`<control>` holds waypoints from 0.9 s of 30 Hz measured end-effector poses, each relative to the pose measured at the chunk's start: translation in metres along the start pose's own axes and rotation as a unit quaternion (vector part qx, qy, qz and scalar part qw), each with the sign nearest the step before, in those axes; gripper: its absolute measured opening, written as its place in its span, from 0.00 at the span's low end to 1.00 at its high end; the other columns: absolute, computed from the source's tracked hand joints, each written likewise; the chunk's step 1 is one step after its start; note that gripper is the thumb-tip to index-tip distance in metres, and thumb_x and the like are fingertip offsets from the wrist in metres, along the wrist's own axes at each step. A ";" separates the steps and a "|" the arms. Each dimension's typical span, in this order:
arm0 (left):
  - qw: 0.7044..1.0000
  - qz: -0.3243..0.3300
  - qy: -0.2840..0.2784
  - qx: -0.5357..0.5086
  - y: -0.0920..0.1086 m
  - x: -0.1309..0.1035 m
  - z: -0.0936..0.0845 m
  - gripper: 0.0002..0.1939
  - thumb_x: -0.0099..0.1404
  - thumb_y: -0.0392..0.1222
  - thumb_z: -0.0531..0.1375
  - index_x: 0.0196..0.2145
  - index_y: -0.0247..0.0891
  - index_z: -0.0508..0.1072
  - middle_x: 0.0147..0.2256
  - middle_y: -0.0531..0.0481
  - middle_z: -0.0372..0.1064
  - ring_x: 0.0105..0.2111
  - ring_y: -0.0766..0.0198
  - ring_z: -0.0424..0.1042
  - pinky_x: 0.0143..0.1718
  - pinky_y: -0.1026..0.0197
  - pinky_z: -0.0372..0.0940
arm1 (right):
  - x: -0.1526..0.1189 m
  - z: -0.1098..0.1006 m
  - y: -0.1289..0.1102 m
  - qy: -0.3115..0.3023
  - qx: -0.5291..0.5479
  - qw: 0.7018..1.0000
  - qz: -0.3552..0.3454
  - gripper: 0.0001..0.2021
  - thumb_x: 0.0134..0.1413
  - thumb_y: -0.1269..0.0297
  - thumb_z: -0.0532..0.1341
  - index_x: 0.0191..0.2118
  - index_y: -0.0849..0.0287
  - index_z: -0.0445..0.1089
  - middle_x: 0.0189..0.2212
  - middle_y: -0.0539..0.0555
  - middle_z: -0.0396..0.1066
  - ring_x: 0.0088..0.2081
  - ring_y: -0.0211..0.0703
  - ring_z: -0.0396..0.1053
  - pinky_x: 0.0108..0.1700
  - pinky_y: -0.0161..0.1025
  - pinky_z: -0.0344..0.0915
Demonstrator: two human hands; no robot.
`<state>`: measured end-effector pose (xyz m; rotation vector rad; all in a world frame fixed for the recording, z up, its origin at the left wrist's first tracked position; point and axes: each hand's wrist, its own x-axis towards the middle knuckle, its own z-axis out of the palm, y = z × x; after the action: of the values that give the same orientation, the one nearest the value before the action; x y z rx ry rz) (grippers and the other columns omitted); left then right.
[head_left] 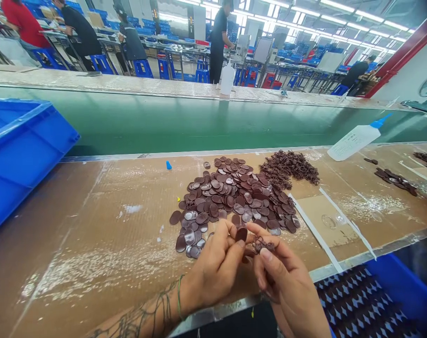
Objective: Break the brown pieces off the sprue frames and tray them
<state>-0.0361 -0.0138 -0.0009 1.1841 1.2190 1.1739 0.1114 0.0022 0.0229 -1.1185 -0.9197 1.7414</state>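
Note:
Between the thumb and forefinger of my left hand (216,258) is a brown oval disc (241,234), held up in a pinch. My right hand (287,272), closed beside it, grips a small clump of brown curly pieces (261,244) at its fingertips. The two hands nearly meet at the table's near edge. Just beyond them spreads a pile of brown oval discs (230,192), some with shiny tops. Behind that pile, to the right, lies a heap of small brown curly pieces (291,169).
A blue bin (23,145) stands at left. A white bottle (354,142) with a blue nozzle leans at right; another white bottle (228,80) stands on the far ledge. Below right, a blue crate (403,281) holds brown parts. A green belt (164,122) runs behind; people work beyond.

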 end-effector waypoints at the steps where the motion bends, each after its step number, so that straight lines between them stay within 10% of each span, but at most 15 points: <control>1: 1.000 0.004 0.001 0.015 0.000 -0.001 0.000 0.07 0.74 0.45 0.51 0.40 0.41 0.61 0.32 0.53 0.67 0.33 0.65 0.68 0.39 0.60 0.62 | -0.001 0.001 0.000 -0.017 -0.002 1.000 0.004 0.17 0.53 0.55 0.70 0.48 0.53 0.76 0.18 0.47 0.64 0.19 0.33 0.56 0.20 0.31 0.50; 12: 0.997 0.004 0.070 0.019 -0.013 0.000 0.007 0.13 0.74 0.53 0.52 0.36 0.42 0.59 0.24 0.56 0.69 0.22 0.68 0.68 0.23 0.67 0.57 | -0.002 0.013 0.009 -0.022 -0.003 1.000 -0.009 0.11 0.54 0.55 0.70 0.37 0.56 0.73 0.18 0.46 0.67 0.16 0.32 0.59 0.21 0.31 0.55; 19: 0.996 0.013 0.081 0.035 -0.014 -0.003 0.005 0.12 0.73 0.52 0.53 0.37 0.42 0.59 0.22 0.57 0.70 0.18 0.69 0.68 0.21 0.68 0.56 | -0.004 0.019 0.012 -0.021 -0.004 1.000 -0.014 0.11 0.54 0.56 0.69 0.39 0.54 0.75 0.56 0.60 0.71 0.16 0.25 0.59 0.19 0.32 0.53; 27: 0.992 0.024 0.096 0.079 -0.014 -0.003 0.003 0.10 0.72 0.49 0.54 0.36 0.43 0.60 0.18 0.59 0.66 0.15 0.69 0.63 0.19 0.67 0.51 | -0.002 0.022 0.013 -0.023 -0.003 1.000 -0.012 0.09 0.53 0.56 0.70 0.37 0.54 0.75 0.44 0.55 0.75 0.17 0.26 0.60 0.20 0.30 0.56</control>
<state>-0.0330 -0.0177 -0.0147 1.2442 1.4585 1.2679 0.0884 -0.0076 0.0194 -1.0721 -0.9637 1.7523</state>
